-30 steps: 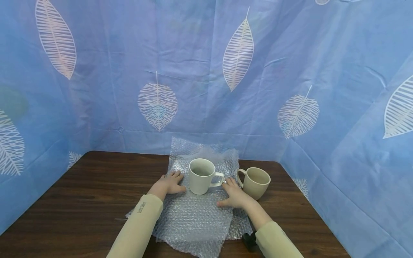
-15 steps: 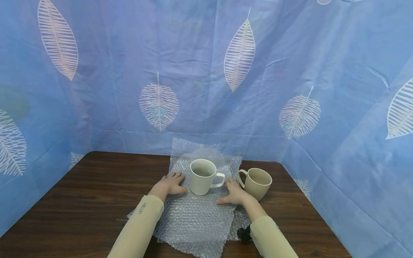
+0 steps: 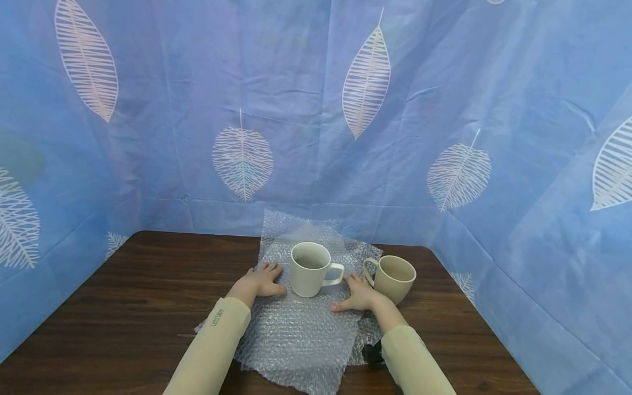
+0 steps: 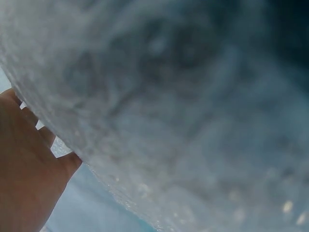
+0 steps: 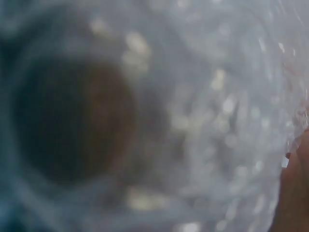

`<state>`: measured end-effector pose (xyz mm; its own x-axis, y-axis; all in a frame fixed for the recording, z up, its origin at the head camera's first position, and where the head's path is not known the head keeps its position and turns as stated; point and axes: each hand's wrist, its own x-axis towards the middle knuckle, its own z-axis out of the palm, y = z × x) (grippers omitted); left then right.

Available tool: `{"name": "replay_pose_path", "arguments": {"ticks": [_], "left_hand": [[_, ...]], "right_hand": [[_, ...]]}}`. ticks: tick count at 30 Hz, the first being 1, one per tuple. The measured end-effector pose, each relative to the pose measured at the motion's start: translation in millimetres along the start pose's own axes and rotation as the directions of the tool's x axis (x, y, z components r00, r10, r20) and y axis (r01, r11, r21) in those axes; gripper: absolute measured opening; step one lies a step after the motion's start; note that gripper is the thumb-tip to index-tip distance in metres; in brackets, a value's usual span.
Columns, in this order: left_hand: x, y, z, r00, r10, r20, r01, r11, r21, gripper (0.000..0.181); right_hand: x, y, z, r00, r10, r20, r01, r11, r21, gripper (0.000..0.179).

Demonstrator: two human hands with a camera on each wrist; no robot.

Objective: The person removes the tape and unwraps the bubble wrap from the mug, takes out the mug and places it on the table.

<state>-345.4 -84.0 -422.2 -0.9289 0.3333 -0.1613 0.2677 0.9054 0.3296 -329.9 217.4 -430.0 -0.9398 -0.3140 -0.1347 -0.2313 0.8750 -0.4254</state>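
A white mug (image 3: 304, 278) stands upright on layered sheets of bubble wrap (image 3: 296, 337), its handle pointing right. Left of it, my left hand (image 3: 257, 282) rests on the wrap with fingers spread. My right hand (image 3: 362, 295) lies on the wrap between the white mug's handle and a beige mug (image 3: 393, 281); its fingers are extended and spread. The beige mug's handle faces left, close behind my right fingers. Blurred bubble wrap fills the left wrist view, with my left hand (image 4: 29, 169) at its edge. At the right wrist view's edge, part of my right hand (image 5: 295, 188) shows.
The dark wooden table (image 3: 123, 307) carries everything. A blue leaf-patterned cloth (image 3: 296, 109) hangs behind and along both sides. Under my right sleeve (image 3: 415, 359), a small black object (image 3: 372, 353) shows; the wrap's far edge rises against the cloth.
The wrap's far right corner has spread rightward and down, behind the beige mug's handle. My right forearm has shifted slightly left. My left hand and the white mug stay put.
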Motion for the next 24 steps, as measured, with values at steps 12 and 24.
{"name": "replay_pose_path", "arguments": {"ticks": [12,24], "left_hand": [[-9.6,0.6,-8.2,0.999,0.019,0.031,-0.018,0.999,-0.037,0.079],[-12.1,2.4,-14.1,0.997,-0.024,0.073,0.023,1.0,0.02,0.079]], "right_hand": [[-1.9,-1,-2,0.999,0.012,0.03,-0.012,1.0,0.003,0.11],[-5.2,-7,-3,0.998,0.045,0.046,-0.042,0.998,-0.047,0.108]]}}
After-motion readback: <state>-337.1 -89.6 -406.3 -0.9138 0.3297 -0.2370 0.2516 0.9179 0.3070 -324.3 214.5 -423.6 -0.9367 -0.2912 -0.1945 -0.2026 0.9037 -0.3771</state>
